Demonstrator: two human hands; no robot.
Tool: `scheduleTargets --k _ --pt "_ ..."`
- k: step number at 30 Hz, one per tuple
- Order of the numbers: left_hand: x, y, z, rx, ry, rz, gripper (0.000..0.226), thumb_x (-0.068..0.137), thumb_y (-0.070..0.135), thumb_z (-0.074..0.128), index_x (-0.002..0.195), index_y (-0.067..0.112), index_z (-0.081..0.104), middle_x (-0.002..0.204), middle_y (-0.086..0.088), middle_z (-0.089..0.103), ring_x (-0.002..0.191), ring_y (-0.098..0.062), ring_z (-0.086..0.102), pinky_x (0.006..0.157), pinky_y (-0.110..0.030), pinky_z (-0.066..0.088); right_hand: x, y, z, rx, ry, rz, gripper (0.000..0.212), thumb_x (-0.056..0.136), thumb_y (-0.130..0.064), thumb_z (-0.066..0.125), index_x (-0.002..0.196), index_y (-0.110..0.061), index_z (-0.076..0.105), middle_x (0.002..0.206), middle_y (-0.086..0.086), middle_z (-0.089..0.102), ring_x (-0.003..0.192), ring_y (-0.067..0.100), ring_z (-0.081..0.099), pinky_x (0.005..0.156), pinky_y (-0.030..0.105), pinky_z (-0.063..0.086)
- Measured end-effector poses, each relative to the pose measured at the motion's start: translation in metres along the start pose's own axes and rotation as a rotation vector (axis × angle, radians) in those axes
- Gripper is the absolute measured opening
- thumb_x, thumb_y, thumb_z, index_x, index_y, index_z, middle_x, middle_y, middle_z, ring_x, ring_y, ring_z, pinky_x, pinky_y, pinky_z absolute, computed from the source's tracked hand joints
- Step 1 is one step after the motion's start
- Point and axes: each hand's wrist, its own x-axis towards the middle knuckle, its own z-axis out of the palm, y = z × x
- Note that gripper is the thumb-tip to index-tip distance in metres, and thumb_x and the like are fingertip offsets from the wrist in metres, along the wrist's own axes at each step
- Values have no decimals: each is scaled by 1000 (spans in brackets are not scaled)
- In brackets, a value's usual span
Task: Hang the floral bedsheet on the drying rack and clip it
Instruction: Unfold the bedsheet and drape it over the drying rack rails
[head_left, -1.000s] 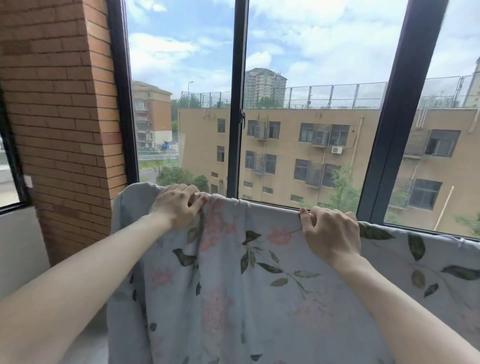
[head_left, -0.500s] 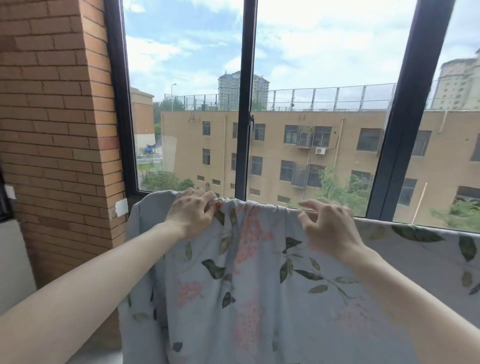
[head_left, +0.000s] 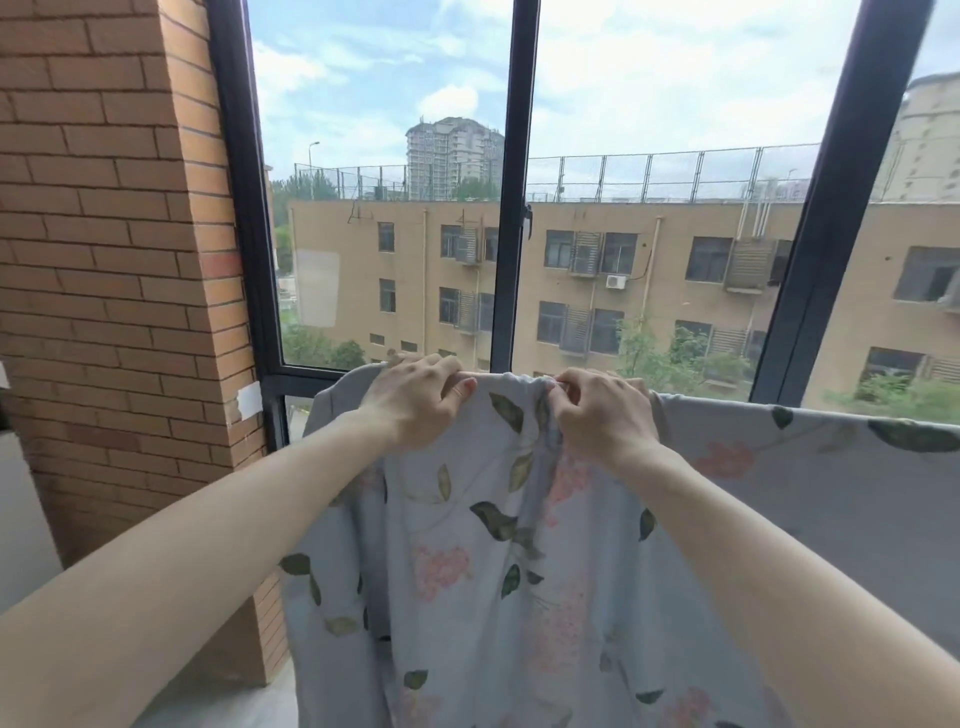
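Head view puts us right over the grip: our left hand (head_left: 415, 402) is curled shut on the top edge of the floral bedsheet (head_left: 519, 571), thumb tip pressed against the cloth, and our right hand (head_left: 602, 410) pinches the same edge just beside it, fingers closed on a bunched fold. Between the two hands the fabric gathers into a short, taut ridge, and a deep crease drops straight down from the right hand's pinch. Out from there, the sheet hangs down in front of us in loose folds, pale grey-blue with green leaves and pink blossoms, while to the right its top edge runs on level and draped over something we cannot see; the rack itself is hidden under the cloth. Behind the sheet stands a dark window frame (head_left: 506, 208), with a tan building (head_left: 675, 291) beyond the glass. A brick wall (head_left: 114, 234) rises at our left, with a scrap of white tape (head_left: 249, 400) stuck near its corner.
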Motion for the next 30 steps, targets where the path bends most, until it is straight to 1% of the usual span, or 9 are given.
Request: scheduleTargets --k 2,8,13,15,17,20,23,25,30 --pt "-2 -22 -3 17 -6 -33 39 106 58 29 113 29 54 127 3 62 119 -25 51 100 -44 37 2 -1 3 -16 16 16 35 100 -49 41 93 -30 70 100 -4 74 101 22 60 92 40 32" --pt "-3 -54 -10 -10 -45 -46 33 108 55 26 103 32 49 123 0 61 115 -26 55 100 -47 39 6 -4 10 -47 32 28 44 100 -55 36 83 -29 66 88 -4 71 94 23 61 93 43 36" --pt "-2 -50 -9 -84 2 -50 37 108 53 29 89 29 48 107 1 61 101 -25 56 91 -45 41 9 -4 8 -83 18 49 48 102 -55 33 72 -26 56 80 -2 66 88 25 59 94 45 35" --pt "0 -47 -9 -150 -7 -72 35 108 51 30 94 28 52 108 0 62 101 -25 57 92 -46 42 10 -3 6 -107 14 58 50 103 -56 31 71 -25 55 79 -2 66 86 25 58 95 45 34" --pt "-3 -52 -12 -283 -13 -122 28 107 49 34 108 30 54 116 0 63 103 -25 59 92 -46 48 9 -1 4 -131 16 54 51 103 -57 30 70 -26 53 79 -1 66 86 26 58 95 45 34" --pt "-14 -70 -14 -387 54 -209 18 108 41 42 119 29 51 119 1 61 104 -25 61 92 -44 51 7 3 2 -147 19 41 52 103 -57 29 71 -26 54 79 -1 65 86 26 58 95 45 34" --pt "-24 -85 -14 -334 147 -248 14 106 33 49 113 23 55 107 5 61 97 -22 62 88 -40 50 6 4 0 -149 20 39 52 104 -56 29 71 -25 54 78 -2 65 84 25 58 95 45 34" --pt "-30 -91 -13 -283 186 -250 9 104 26 50 107 21 58 103 3 62 93 -22 61 82 -37 47 6 2 1 -153 24 35 52 104 -56 29 69 -25 53 76 -3 64 83 25 57 94 45 34" --pt "-37 -104 -19 -66 173 -333 11 101 23 51 103 21 62 102 1 61 90 -25 55 75 -35 43 7 -4 4 -166 28 10 53 104 -55 28 69 -24 53 74 -2 63 82 25 57 92 45 33"
